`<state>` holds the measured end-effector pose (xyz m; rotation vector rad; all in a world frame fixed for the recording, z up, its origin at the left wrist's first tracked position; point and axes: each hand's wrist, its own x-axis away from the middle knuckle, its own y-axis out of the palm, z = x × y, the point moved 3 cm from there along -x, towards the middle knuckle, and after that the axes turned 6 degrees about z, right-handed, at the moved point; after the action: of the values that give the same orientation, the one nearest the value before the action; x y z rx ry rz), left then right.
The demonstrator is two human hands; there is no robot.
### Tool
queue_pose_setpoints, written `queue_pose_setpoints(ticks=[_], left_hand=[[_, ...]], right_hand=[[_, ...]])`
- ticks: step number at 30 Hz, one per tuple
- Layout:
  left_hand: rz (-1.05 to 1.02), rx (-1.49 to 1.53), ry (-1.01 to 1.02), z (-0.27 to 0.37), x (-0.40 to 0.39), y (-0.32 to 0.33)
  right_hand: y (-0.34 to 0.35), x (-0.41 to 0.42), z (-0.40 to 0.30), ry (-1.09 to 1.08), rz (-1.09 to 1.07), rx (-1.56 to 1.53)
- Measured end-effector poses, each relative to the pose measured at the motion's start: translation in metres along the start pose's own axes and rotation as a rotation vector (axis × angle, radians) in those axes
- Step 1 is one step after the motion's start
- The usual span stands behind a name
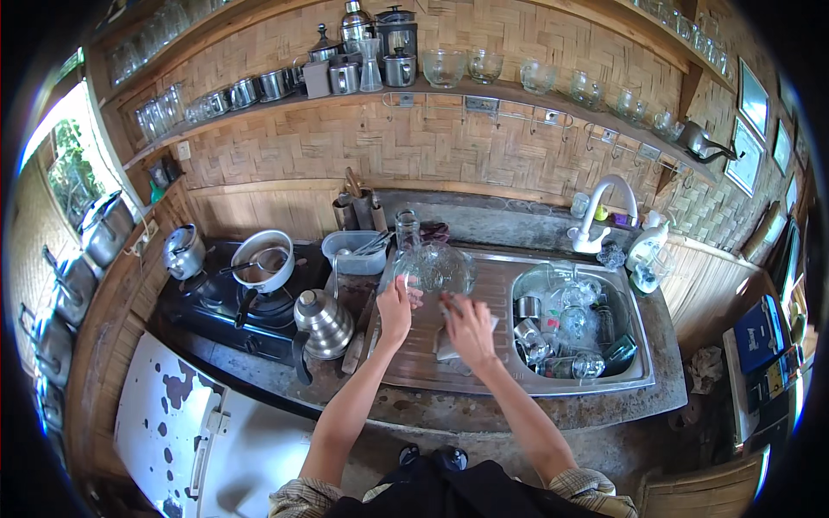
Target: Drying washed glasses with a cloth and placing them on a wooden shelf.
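Observation:
My left hand (pixel 396 312) is raised over the left part of the steel drainboard (pixel 421 359), its fingers half curled beside a clear glass bowl (pixel 442 267). Whether those fingers touch the bowl or pinch something small cannot be made out. My right hand (pixel 471 329) is bent down over the drainboard, with something small and greyish at its fingertips. Partly hidden under that hand lies a pale cloth-like piece (pixel 449 349). Behind the bowl stands a tall clear glass vessel (pixel 407 230).
To the right, the sink basin (pixel 638 349) holds several glasses and a metal cup under a white faucet (pixel 605 201). A gooseneck kettle (pixel 322 327), a plastic tub of utensils (pixel 355 258) and a saucepan (pixel 264 259) on the stove stand left. Glassware lines the wall shelf (pixel 479 94).

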<state>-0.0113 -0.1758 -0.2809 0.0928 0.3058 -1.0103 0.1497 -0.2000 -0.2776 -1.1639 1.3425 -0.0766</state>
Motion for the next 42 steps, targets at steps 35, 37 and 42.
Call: queue_pose_setpoints(ticks=[35, 37, 42], left_hand=[[-0.021, -0.297, 0.202, -0.011, 0.022, -0.003], [-0.082, -0.204, 0.120, -0.005, 0.022, -0.003], [-0.120, -0.111, 0.021, 0.002, 0.021, -0.004]], right_hand=[[0.025, -0.019, -0.024, -0.048, 0.088, -0.072], [0.022, -0.029, -0.020, -0.046, 0.112, -0.023], [0.009, -0.051, 0.006, 0.299, 0.261, 0.104]])
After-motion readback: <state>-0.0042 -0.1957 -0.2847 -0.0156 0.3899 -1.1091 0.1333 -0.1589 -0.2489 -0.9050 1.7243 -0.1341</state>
